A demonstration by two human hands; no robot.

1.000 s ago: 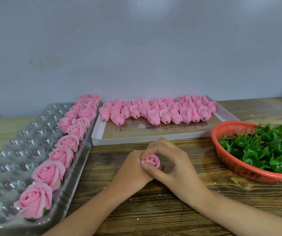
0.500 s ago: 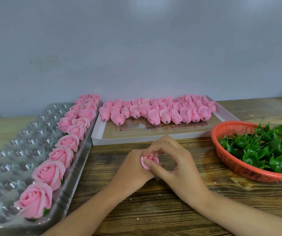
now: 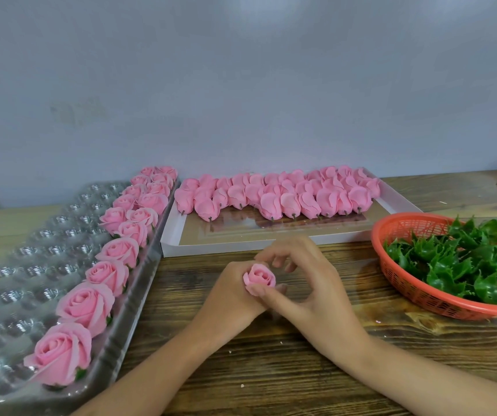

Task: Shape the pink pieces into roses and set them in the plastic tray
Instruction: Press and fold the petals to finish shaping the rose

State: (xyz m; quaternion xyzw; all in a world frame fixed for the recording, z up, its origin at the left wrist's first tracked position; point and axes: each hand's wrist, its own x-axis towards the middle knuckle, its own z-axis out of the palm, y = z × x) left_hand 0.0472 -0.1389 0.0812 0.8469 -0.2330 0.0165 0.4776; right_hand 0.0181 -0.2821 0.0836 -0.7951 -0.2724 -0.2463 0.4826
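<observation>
Wooden table [image 3: 271, 370] bearing clear plastic tray [image 3: 31, 265] left, white cardboard tray [image 3: 241, 246] centre, orange basket [image 3: 406, 283] right.

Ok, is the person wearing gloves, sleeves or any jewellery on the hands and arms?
No. The left hand and right hand are ungloved, no rings showing; the left forearm and right forearm are bare to the frame edge: no sleeves, watch or bracelets.

About fifteen finished roses [image 3: 86, 307], one held rose [image 3: 259, 277], one plastic tray [image 3: 31, 265], one box [image 3: 241, 243], one basket [image 3: 406, 283]
</observation>
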